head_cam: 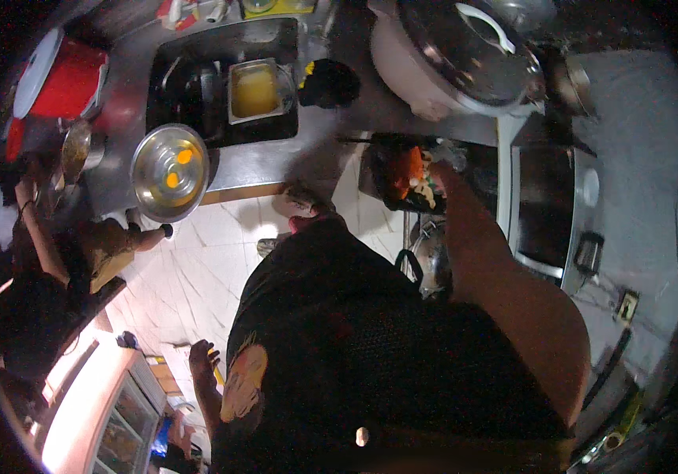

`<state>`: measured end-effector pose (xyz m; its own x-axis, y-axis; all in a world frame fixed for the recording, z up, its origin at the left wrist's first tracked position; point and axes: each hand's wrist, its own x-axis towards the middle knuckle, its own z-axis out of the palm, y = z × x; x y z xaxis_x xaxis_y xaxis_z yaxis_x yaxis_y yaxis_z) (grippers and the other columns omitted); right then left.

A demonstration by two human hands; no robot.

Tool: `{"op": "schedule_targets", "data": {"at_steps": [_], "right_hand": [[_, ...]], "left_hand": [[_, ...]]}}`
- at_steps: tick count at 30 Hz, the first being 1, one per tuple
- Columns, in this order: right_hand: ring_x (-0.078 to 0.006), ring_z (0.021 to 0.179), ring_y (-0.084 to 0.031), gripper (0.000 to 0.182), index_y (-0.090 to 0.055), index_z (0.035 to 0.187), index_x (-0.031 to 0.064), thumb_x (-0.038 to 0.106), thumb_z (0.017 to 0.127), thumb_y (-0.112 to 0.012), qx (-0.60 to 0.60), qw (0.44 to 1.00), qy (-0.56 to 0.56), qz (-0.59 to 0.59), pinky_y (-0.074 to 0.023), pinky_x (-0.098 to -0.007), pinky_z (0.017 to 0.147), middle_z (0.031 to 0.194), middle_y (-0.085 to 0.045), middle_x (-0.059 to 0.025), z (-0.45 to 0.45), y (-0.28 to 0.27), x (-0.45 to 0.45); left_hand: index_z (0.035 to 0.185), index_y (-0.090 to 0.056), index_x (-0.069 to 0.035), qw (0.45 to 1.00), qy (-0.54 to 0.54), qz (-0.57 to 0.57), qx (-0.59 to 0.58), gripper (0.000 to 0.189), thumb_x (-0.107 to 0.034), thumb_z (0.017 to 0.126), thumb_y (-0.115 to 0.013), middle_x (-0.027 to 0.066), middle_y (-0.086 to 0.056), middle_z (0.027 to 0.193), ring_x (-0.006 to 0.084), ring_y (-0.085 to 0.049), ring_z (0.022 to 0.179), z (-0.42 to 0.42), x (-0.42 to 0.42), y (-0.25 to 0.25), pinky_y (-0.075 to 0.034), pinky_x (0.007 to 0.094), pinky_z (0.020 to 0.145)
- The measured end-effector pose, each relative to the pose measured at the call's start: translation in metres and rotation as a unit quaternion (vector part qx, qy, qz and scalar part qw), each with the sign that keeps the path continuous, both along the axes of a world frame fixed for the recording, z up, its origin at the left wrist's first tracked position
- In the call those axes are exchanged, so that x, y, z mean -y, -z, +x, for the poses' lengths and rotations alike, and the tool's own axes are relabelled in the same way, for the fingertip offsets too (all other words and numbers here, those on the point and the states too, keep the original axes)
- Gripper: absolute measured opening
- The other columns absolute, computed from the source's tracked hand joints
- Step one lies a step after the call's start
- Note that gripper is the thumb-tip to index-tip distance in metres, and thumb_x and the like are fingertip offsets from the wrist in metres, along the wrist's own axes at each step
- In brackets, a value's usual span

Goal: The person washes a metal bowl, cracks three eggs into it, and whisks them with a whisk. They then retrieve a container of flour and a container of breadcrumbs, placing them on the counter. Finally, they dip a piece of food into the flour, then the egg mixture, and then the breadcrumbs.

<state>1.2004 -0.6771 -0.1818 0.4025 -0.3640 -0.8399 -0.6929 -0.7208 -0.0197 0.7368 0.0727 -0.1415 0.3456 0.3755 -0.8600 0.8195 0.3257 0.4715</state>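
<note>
My right hand (441, 176) reaches down into a dark bin (383, 181) of food scraps (425, 192), beside an orange piece (411, 169). Its fingers are partly hidden among the scraps, so I cannot tell whether they grip anything. Low at my left side hangs my left hand (202, 357), fingers curled and in shadow; a yellow strip shows beside it, and whether it is held is unclear. On the counter's front edge stands a steel bowl (148, 198) with two egg yolks (184, 156) in it.
A sink (164, 124) holds a steel pan (234, 109) of yellowish liquid. Beside it lies a black cloth-like bundle (330, 84). A large lidded pot (395, 65) stands to the right, a red container (72, 77) to the left. Another person's arm (42, 234) is at the far left.
</note>
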Motion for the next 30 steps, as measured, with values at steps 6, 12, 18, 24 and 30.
{"op": "schedule_targets", "data": {"at_steps": [6, 12, 18, 24, 30], "right_hand": [[-0.0251, 0.079, -0.065, 0.028, -0.066, 0.107, 0.0083, 0.033, 0.095, -0.072, -0.013, 0.890, -0.403, 0.212, -0.0530, -0.0415, 0.068, 0.093, -0.068, -0.0124, 0.104, -0.013, -0.134], [-0.0362, 0.070, -0.056, 0.018, -0.052, 0.078, 0.0028, 0.005, 0.079, -0.070, 0.437, 0.703, -0.466, 0.311, -0.0434, -0.0466, 0.062, 0.080, -0.056, -0.0177, 0.189, -0.147, -0.360], [-0.0420, 0.097, -0.065, 0.019, -0.067, 0.100, 0.0017, 0.019, 0.099, -0.060, 0.511, 0.530, -0.655, 0.170, -0.0512, -0.0522, 0.087, 0.098, -0.068, -0.0203, 0.268, -0.102, -0.431], [-0.0376, 0.077, -0.074, 0.067, -0.039, 0.157, 0.0094, 0.025, 0.096, -0.064, -0.062, 0.703, -0.708, 0.004, -0.0594, -0.0488, 0.061, 0.123, -0.069, -0.0212, 0.159, -0.041, -0.418], [-0.0298, 0.075, -0.074, 0.051, -0.047, 0.149, 0.0113, 0.023, 0.101, -0.061, -0.235, 0.554, -0.789, 0.127, -0.0568, -0.0411, 0.057, 0.109, -0.072, -0.0128, -0.083, -0.039, -0.482]], "left_hand": [[0.136, -0.055, -0.004, 0.998, -0.051, -0.027, -0.016, 0.041, -0.028, 0.103, -0.063, 0.0130, -0.071, 0.114, 0.0216, -0.073, 0.083, 0.013, 0.074, -0.008, -0.057, 0.0339, 0.063], [0.132, -0.058, -0.003, 0.993, -0.112, 0.021, -0.026, 0.042, -0.035, 0.104, -0.061, 0.0109, -0.071, 0.110, 0.0227, -0.072, 0.085, -0.027, 0.175, -0.006, -0.057, 0.0367, 0.069], [0.113, -0.066, 0.000, 0.956, -0.271, 0.067, -0.092, 0.033, -0.029, 0.096, -0.063, 0.0112, -0.072, 0.098, 0.0228, -0.071, 0.076, -0.117, 0.308, -0.033, -0.054, 0.0369, 0.059], [0.110, -0.070, -0.002, 0.868, -0.454, 0.121, -0.159, 0.037, -0.034, 0.091, -0.072, 0.0134, -0.076, 0.085, 0.0212, -0.073, 0.069, -0.216, 0.497, -0.007, -0.056, 0.0384, 0.059], [0.095, -0.075, -0.007, 0.831, -0.532, 0.046, -0.156, 0.033, -0.039, 0.088, -0.073, 0.0112, -0.074, 0.073, 0.0231, -0.070, 0.064, -0.282, 0.667, 0.033, -0.055, 0.0421, 0.065]]}}
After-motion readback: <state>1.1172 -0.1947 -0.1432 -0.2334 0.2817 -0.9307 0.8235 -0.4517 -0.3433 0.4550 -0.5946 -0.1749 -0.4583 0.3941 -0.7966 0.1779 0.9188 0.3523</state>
